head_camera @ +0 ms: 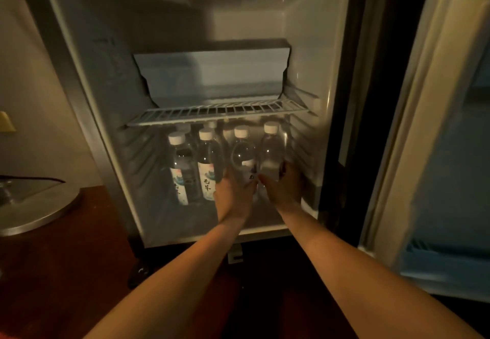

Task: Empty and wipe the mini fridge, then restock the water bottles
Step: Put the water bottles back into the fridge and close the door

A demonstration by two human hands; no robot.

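Left hand [233, 192] grips 1 bottle [242, 153]; right hand [285, 187] grips another [271, 150].

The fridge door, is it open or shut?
Open: the door is swung out to the right, and the shelf and bottles inside show.

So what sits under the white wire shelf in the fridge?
Under the white wire shelf stand clear white-capped water bottles: four in front, more caps behind. Left hand and right hand each grip one. The rear row is mostly hidden.
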